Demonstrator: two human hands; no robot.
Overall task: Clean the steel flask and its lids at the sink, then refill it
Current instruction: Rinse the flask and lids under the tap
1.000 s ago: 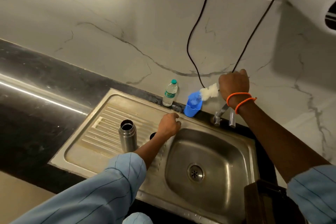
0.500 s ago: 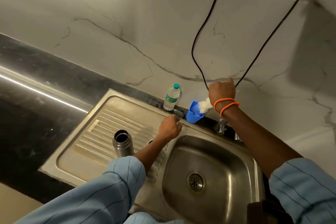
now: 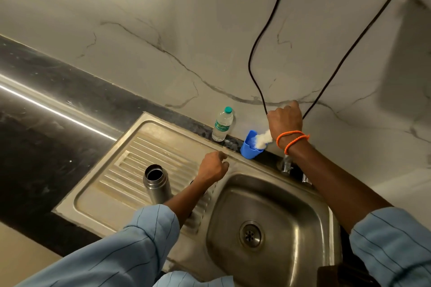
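Observation:
The steel flask [image 3: 155, 182] stands upright and uncapped on the ribbed drainboard [image 3: 130, 161] of the steel sink [image 3: 275, 196]. My left hand [image 3: 213, 167] rests as a loose fist on the sink's rim, to the flask's right, holding nothing visible. A dark round thing, perhaps a lid, peeks out under my left forearm. My right hand [image 3: 285, 119] grips the handle of a white bristle brush [image 3: 263, 139], whose head dips into a blue cup [image 3: 249, 147] behind the basin.
A small plastic water bottle [image 3: 222, 124] with a green cap stands against the marble wall, left of the blue cup. The tap [image 3: 285, 165] sits behind the basin under my right wrist. Two black cables [image 3: 256, 49] hang down the wall. Black countertop [image 3: 46, 123] extends to the left.
My right hand has lowered the brush head from above the blue cup down into it. My left hand stays on the sink rim. The view has shifted slightly.

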